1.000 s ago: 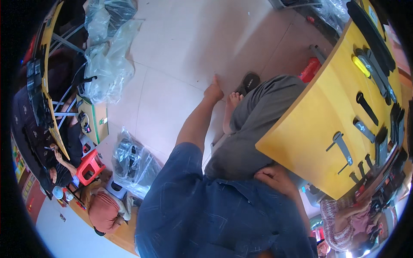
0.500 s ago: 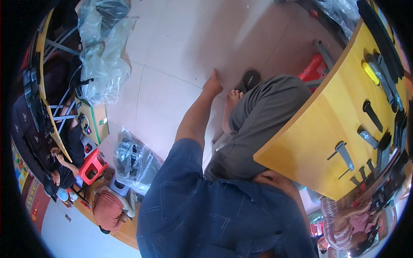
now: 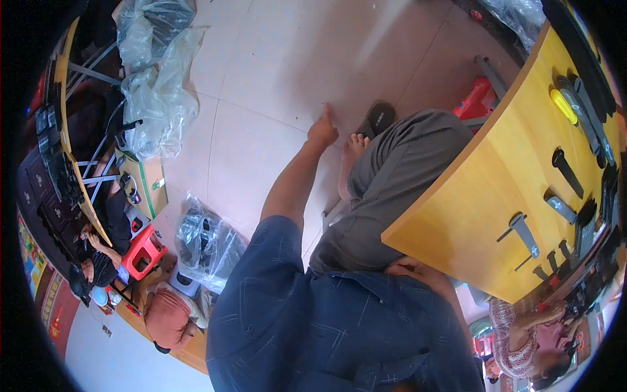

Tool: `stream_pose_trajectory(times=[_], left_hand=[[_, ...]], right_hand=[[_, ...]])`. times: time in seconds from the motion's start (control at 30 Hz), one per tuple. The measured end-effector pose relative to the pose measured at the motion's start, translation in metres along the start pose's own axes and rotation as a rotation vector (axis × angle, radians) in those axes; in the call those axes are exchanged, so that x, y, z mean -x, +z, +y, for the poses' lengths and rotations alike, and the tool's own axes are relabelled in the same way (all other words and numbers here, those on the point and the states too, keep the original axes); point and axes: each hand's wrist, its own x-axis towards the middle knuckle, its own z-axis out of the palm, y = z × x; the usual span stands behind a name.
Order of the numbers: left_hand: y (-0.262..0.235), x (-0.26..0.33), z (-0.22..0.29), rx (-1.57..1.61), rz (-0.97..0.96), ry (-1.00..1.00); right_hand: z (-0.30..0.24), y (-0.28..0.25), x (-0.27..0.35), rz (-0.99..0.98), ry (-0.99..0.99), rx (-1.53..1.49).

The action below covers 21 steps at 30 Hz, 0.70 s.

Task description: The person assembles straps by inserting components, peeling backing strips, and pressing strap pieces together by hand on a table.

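Note:
My left arm reaches out over the tiled floor. The left hand (image 3: 321, 134) is in the air with one finger stretched out and nothing visible in it; its other fingers are hard to make out. My right hand (image 3: 418, 270) rests low against my lap, right by the near corner of the yellow wooden table (image 3: 450, 222). Its fingers look bent, and the table edge and my clothes partly hide them. Beyond my grey-trousered knee (image 3: 411, 150) shows a bare foot with a dark slipper (image 3: 379, 119).
On the table lie black and grey strap-like pieces (image 3: 567, 173), a yellow-handled tool (image 3: 563, 106) and a grey clamp-like tool (image 3: 522, 235). Clear plastic bags (image 3: 160, 104), a cardboard box (image 3: 145, 183) and a red stool (image 3: 144, 251) stand left. Other people sit left and right.
The view has shifted very slightly. My left hand keeps its pointing shape over the floor, and my right hand stays at my lap.

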Motion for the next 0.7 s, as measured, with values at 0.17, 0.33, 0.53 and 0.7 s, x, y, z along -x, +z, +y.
stream_pose_trajectory(times=[0.17,0.33,0.53,0.7], left_hand=[[-0.004,-0.012,-0.018,0.022,0.064,-0.051],[0.007,-0.021,-0.008,0.024,0.011,-0.043],[-0.022,0.003,-0.002,0.752,-0.075,-0.119],[-0.064,0.073,-0.005,1.747,-0.193,0.099]], right_hand=[[0.012,-0.002,-0.003,-0.018,-0.028,0.009],[0.0,-0.003,-0.001,0.022,-0.033,0.006],[-0.001,0.001,-0.003,0.048,0.015,0.007],[-0.012,0.002,-0.003,-0.032,-0.098,0.052]])
